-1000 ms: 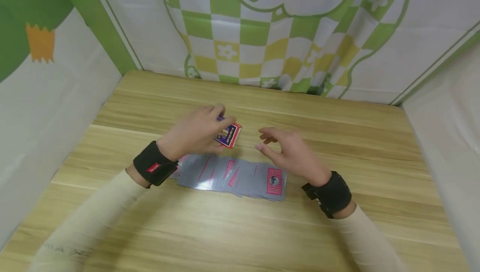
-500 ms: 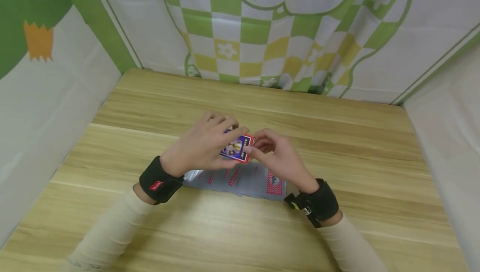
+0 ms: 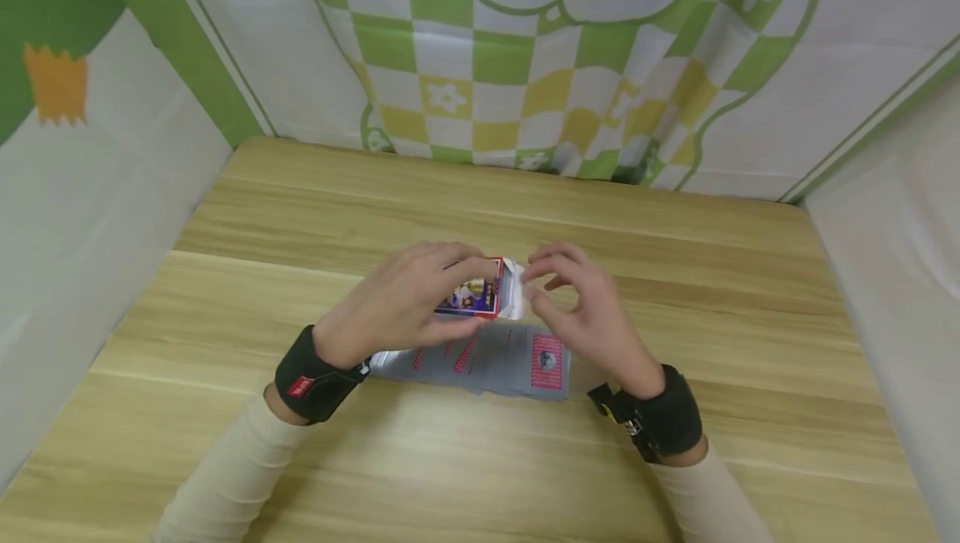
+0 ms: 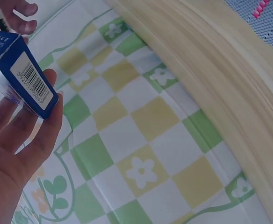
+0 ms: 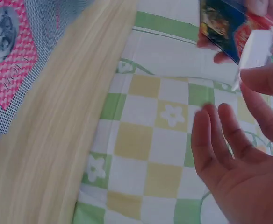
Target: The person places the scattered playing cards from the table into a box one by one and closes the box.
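My left hand (image 3: pixel 408 297) holds a blue and red playing-card box (image 3: pixel 471 296) above the table, fingers over one side and thumb along the other. A barcode on the box's blue end (image 4: pixel 32 77) shows in the left wrist view. The end toward the right has its white flap (image 3: pixel 515 293) lifted out. Thumb and index finger of my right hand (image 3: pixel 596 322) pinch that flap, seen closely in the right wrist view. Beneath the hands, playing cards (image 3: pixel 498 368) lie in an overlapping row, the rightmost showing its red-patterned back. The left part of the row is hidden.
The wooden table (image 3: pixel 465 476) extends around the cards on all sides. A green, white and yellow checked curtain (image 3: pixel 510 60) hangs behind its far edge. White cloth walls (image 3: pixel 150 110) stand on the left and right.
The box has moved to the right in my left hand. My right hand came to its end, and the white flap, earlier out of sight, now stands out. The card row stayed put.
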Demonstrator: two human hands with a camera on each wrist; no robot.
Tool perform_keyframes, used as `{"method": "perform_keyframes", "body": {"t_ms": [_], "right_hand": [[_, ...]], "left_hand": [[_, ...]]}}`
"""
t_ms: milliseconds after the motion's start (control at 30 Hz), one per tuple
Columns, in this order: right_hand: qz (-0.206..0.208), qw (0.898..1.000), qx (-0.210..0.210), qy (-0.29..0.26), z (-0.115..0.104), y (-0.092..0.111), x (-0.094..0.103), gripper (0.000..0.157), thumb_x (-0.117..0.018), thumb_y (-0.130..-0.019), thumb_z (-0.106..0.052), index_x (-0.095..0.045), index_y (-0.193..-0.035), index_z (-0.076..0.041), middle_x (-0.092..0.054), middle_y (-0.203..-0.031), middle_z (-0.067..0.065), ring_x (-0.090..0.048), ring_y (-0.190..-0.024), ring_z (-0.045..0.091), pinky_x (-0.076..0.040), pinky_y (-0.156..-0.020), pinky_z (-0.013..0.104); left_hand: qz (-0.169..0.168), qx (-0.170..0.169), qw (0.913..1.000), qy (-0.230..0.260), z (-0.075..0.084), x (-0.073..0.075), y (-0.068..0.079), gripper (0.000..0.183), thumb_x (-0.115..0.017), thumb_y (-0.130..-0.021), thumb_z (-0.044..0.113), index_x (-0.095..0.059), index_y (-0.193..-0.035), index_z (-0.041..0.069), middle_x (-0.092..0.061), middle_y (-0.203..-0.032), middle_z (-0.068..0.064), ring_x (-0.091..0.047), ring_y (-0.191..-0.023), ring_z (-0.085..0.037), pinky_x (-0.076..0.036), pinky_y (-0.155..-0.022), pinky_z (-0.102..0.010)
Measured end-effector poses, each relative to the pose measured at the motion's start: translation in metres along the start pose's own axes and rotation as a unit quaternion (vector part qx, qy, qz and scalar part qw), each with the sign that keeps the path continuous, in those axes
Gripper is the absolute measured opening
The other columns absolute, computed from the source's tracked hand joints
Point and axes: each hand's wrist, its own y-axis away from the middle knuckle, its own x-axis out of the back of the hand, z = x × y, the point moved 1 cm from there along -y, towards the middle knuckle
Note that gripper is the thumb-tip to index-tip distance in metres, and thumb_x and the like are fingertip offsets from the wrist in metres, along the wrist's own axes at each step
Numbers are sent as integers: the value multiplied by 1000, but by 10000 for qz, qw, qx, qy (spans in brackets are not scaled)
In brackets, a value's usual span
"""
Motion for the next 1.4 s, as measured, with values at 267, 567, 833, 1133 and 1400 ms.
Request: {"method": "perform_keyframes", "body": {"t_ms": [267,567,833,1133,1400], "right_hand": [[-461,9878,-1084,-1021,-3,5,-4,14,-59,-91,2,-66,-103,1,-67,-97,14,-63,-84,24,-53,-76,44],[-763,9527,-1751,-2365,13,13,-7,25,-63,-90,-2,-62,-115,-3,-64,-108,14,-61,-94,28,-53,-81,39],[-654,9403,-1594,-2935,26,20,-12,36,-69,-84,0,-59,-118,-4,-64,-109,17,-60,-97,34,-54,-79,34],[-37,9440,-1246,-3056,21,20,-22,35,-70,-82,4,-58,-114,2,-66,-102,20,-63,-89,35,-56,-72,31],[-477,9616,-1144,-2451,31,22,-27,26,-70,-83,1,-61,-107,0,-64,-103,16,-64,-89,29,-56,-72,34]], "left_hand": [[-13,-97,9999,84,5,1,1,53,-66,-85,38,-51,-132,21,-58,-114,-8,-53,-101,-19,-47,-81,-43],[114,207,9992,317,6,2,1,71,-67,-81,43,-41,-140,13,-60,-112,-5,-53,-98,-15,-48,-78,-39],[308,941,9823,1588,9,-2,1,74,-78,-72,43,-48,-130,10,-58,-111,0,-53,-90,-8,-51,-70,-31],[569,1398,9697,1920,8,-11,0,71,-82,-67,42,-50,-123,14,-55,-106,5,-53,-84,-8,-51,-63,-29],[219,1271,9754,1787,-5,-16,5,61,-81,-65,36,-50,-114,16,-54,-104,7,-53,-84,-7,-51,-65,-29]]}}
